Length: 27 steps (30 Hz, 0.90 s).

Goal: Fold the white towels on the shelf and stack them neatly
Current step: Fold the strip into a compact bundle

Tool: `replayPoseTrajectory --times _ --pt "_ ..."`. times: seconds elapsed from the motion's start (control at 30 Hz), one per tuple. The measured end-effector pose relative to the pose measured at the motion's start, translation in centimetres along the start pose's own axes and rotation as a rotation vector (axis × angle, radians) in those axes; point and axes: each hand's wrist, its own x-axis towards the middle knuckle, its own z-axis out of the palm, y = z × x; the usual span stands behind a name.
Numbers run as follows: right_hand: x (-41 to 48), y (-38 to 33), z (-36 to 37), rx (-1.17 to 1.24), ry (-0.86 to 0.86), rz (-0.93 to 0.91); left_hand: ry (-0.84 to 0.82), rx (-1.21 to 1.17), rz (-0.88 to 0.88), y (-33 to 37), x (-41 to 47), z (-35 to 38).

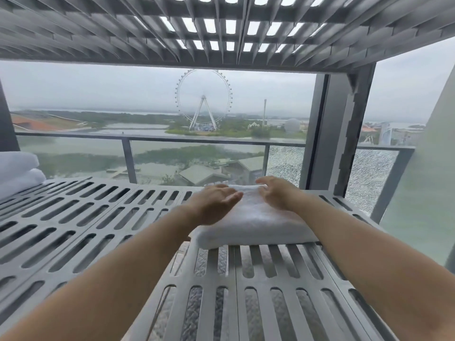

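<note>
A folded white towel (256, 225) lies on the grey slotted shelf (98, 217), right of the middle. My left hand (216, 203) rests flat on the towel's left part, fingers together and stretched out. My right hand (275, 191) lies on its far right part, fingertips curled over the far edge. Neither hand grips the cloth; both press on its top. Two more folded white towels (18, 172) sit stacked at the shelf's far left edge, partly cut off by the frame.
A second slotted shelf (221, 33) hangs close overhead. A grey upright post (330, 129) stands at the back right. Behind the shelf is a window onto a balcony railing (172, 141) with a cracked glass panel (285, 166).
</note>
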Motion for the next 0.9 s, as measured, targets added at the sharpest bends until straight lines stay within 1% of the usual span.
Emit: replayPoseTrajectory --times 0.17,0.3,0.37,0.5,0.67,0.9 --pt "2.7 0.2 0.4 -0.1 -0.05 0.024 -0.02 -0.034 -0.092 -2.6 2.9 0.3" --pt "4.0 0.4 0.8 -0.228 -0.053 0.011 -0.011 -0.017 -0.133 -3.7 4.7 1.4" --pt "4.4 0.9 1.1 -0.254 -0.056 0.014 -0.019 -0.015 -0.151 -4.3 5.4 1.7" --pt "4.6 1.7 1.4 -0.253 -0.046 0.017 -0.025 -0.084 -0.209 -5.3 5.8 2.0" --pt "4.2 2.6 1.9 -0.207 -0.052 0.047 -0.013 -0.12 -0.227 -5.5 5.7 2.6" --pt "4.6 2.8 1.9 -0.148 -0.082 0.02 -0.037 -0.029 -0.26 -5.6 5.4 2.6"
